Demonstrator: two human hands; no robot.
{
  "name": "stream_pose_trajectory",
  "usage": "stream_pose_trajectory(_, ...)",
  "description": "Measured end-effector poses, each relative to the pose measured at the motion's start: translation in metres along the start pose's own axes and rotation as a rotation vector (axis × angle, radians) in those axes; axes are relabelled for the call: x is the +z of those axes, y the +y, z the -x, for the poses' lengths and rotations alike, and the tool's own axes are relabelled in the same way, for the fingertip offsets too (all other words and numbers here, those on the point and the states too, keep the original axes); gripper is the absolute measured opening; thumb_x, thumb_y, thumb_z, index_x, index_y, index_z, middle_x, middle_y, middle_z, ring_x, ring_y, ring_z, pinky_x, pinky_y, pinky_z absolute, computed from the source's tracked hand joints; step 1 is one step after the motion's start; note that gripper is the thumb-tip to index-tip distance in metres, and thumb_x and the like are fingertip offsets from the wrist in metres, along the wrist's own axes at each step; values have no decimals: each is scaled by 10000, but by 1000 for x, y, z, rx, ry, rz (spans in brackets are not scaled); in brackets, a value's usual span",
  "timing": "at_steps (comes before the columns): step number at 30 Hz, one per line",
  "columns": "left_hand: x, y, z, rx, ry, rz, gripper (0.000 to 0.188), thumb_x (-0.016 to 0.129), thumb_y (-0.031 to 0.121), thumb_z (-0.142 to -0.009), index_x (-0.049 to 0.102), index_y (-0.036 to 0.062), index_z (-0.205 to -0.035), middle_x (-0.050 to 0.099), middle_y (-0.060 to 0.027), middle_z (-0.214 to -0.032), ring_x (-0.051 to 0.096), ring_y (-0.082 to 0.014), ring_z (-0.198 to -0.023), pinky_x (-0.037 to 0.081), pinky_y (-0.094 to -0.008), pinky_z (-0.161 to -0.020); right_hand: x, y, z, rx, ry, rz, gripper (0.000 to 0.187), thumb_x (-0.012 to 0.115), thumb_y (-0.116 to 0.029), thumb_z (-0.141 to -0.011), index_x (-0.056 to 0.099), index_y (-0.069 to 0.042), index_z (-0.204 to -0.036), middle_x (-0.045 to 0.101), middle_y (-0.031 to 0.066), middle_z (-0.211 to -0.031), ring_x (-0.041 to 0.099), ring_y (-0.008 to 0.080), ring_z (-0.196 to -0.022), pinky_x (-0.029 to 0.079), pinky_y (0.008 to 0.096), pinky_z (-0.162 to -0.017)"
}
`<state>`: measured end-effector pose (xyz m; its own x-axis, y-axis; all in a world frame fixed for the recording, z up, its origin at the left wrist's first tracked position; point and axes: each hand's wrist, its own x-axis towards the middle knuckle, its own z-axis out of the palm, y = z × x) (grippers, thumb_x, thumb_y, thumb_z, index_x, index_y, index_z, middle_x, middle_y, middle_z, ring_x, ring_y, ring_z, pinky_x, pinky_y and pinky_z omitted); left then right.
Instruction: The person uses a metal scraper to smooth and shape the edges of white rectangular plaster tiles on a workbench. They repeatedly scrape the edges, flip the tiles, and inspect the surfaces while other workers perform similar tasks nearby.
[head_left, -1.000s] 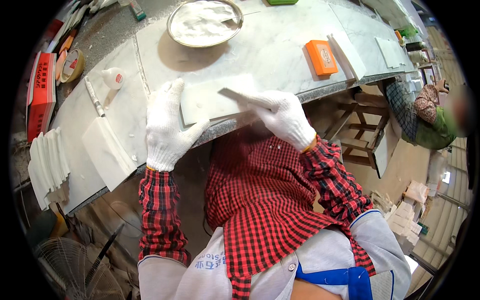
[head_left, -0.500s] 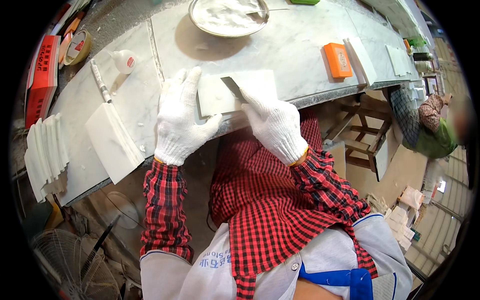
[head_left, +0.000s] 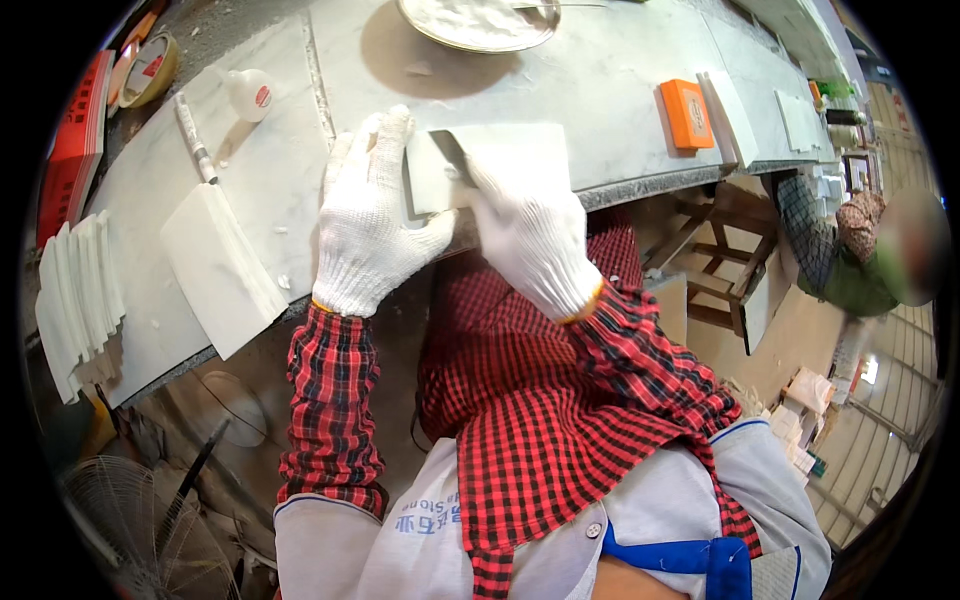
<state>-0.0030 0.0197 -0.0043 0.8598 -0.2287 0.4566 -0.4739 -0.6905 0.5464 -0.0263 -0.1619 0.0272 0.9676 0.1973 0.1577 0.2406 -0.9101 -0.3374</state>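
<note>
A white stone tile lies flat on the marble worktop near its front edge. Along the tile's left side rests my left hand, in a white knitted glove, fingers stretched away from me and thumb out at the tile's near left corner. Over the tile, my right hand, gloved too, grips a dark, flat scraper blade, which slants across the tile's left part. A small white lump shows beside the blade. The fingers under my right hand are partly hidden.
A metal bowl of white paste stands beyond the tile. At the left are a squeeze bottle, a pen-like tube, stacked tiles and a leaning tile row. An orange box sits right; a co-worker is beyond a stool.
My right hand has drawn the blade slightly left and up over the tile, and is blurred now. The left hand stays beside the tile. The whole view has shifted slightly.
</note>
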Motion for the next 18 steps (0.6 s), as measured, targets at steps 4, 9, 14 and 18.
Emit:
stream_pose_trajectory(4, -2, -4, 2, 10, -7, -28, 867, 830, 183, -702, 484, -51, -1462, 649, -225, -1348, 617, -399, -1230, 454, -495, -1120, 0, 5, -3, -36, 24, -96, 306, 695, -159, -920, 717, -96, -1219, 729, 177, -840, 725, 354, -713, 584, 415, -657)
stream_pose_trajectory(9, -1, 1, -2, 18, 23, 16, 808, 831, 161, -717, 516, -66, -1425, 669, -234, -1272, 649, -389, -1162, 517, -479, -1044, -1, 1, 1, 29, -1, -148, 310, 677, -148, -924, 716, -99, -1228, 707, 177, -771, 713, 341, -652, 564, 417, -606)
stream_pose_trajectory(14, 2, -5, 1, 38, 36, -17, 830, 835, 216, -696, 526, -50, -1419, 643, -232, -1267, 640, -410, -1101, 528, -478, -1000, 2, -1, -2, -6, 21, -149, 316, 677, -132, -915, 720, -99, -1226, 712, 186, -799, 712, 371, -694, 574, 415, -647)
stream_pose_trajectory(18, -2, 1, 4, -17, -17, 29, 849, 852, 204, -701, 522, -19, -1450, 642, -218, -1327, 608, -387, -1250, 486, -476, -1089, -13, 21, 12, 120, 77, -387, 373, 701, -100, -938, 712, -100, -1311, 748, 186, -861, 712, 262, -639, 565, 363, -606)
